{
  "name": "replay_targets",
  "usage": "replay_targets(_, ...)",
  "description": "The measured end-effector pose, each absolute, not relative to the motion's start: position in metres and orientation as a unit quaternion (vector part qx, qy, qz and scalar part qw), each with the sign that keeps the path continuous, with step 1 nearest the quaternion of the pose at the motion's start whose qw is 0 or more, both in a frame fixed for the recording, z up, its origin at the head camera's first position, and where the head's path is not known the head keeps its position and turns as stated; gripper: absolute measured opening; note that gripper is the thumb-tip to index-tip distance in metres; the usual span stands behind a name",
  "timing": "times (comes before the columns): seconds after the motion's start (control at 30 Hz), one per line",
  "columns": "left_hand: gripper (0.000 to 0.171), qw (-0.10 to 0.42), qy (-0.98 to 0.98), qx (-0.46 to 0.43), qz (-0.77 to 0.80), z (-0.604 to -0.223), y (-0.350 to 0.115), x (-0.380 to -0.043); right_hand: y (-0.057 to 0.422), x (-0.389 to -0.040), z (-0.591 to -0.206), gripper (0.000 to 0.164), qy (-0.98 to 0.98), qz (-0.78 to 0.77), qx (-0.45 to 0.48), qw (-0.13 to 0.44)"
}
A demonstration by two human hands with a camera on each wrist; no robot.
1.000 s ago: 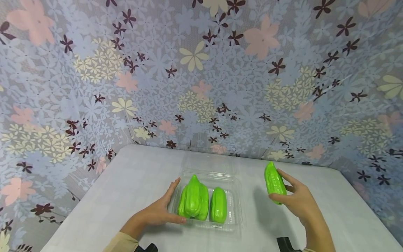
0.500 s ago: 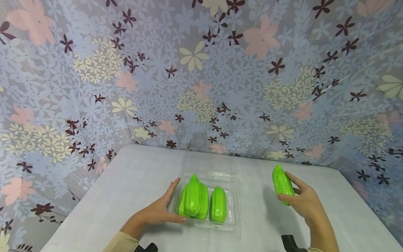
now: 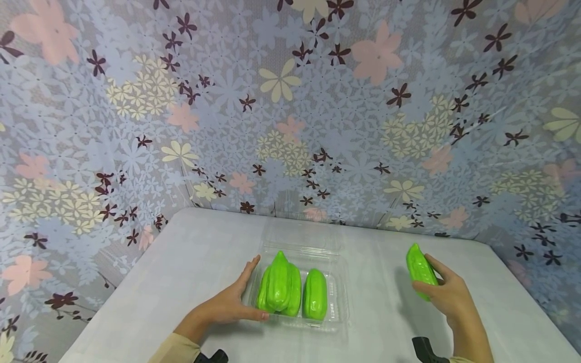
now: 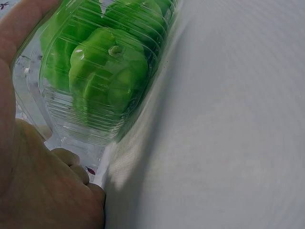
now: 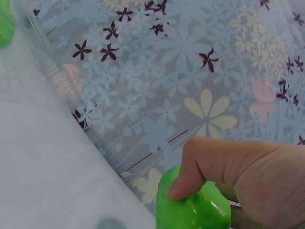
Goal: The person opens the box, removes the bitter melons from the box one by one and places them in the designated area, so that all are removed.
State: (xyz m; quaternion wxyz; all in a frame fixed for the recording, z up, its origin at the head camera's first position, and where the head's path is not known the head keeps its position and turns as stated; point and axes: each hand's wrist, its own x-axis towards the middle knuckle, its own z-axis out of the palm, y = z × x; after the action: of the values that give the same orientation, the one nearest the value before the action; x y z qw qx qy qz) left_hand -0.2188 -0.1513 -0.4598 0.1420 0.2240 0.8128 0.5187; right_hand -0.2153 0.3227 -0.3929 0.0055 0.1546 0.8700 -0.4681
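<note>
In the head view my right hand [image 3: 449, 292] holds a bright green, bumpy bitter melon [image 3: 421, 271] above the right side of the table, pointed end away from me. The right wrist view shows its thumb [image 5: 188, 179] pressed on the blunt end of that melon [image 5: 193, 212]. A clear plastic box [image 3: 338, 302] stands mid-table. My left hand [image 3: 227, 302] rests at its left front corner, fingers straight along the side and thumb at the front rim. Several green melons [image 3: 279, 290] are piled in the box's left half; a single melon [image 3: 315, 295] lies to their right.
The box's hinged clear lid [image 3: 301, 236] lies open behind it, toward the back edge. A white cloth [image 3: 218, 237] covers the table. Behind and beside it hangs a floral curtain [image 3: 272, 126]. A black camera mount [image 3: 426, 349] sits at the right wrist.
My right hand has moved rightward and slightly toward me with the bitter melon, farther from the box. The left hand, box and melons inside have stayed in place.
</note>
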Motion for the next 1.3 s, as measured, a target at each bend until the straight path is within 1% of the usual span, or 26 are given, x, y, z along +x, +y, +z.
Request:
replay_targets(0.37, 0.129, 0.143, 0.816, 0.221, 0.514, -0.459, -0.151, -0.218, 0.339, -0.219, -0.413, 0.096, 0.860, -0.460, 0.218, -0.008)
replay_targets(0.67, 0.129, 0.141, 0.815, 0.218, 0.519, -0.459, -0.151, -0.217, 0.344, -0.224, -0.427, 0.097, 0.871, -0.424, 0.248, 0.009)
replay_targets(0.87, 0.129, 0.144, 0.814, 0.216, 0.520, -0.457, -0.151, -0.216, 0.341, -0.224, -0.431, 0.096, 0.885, -0.389, 0.256, 0.009)
replay_targets(1.1, 0.127, 0.147, 0.810, 0.221, 0.523, -0.457, -0.151, -0.216, 0.343, -0.223, -0.430, 0.099, 0.904, -0.352, 0.241, 0.017)
replay_targets(1.2, 0.127, 0.147, 0.809, 0.222, 0.524, -0.457, -0.151, -0.217, 0.343, -0.220, -0.421, 0.104, 0.915, -0.332, 0.229, 0.014)
replay_targets(1.3, 0.128, 0.147, 0.810, 0.223, 0.523, -0.458, -0.151, -0.217, 0.339, -0.216, -0.407, 0.110, 0.921, -0.323, 0.218, -0.004)
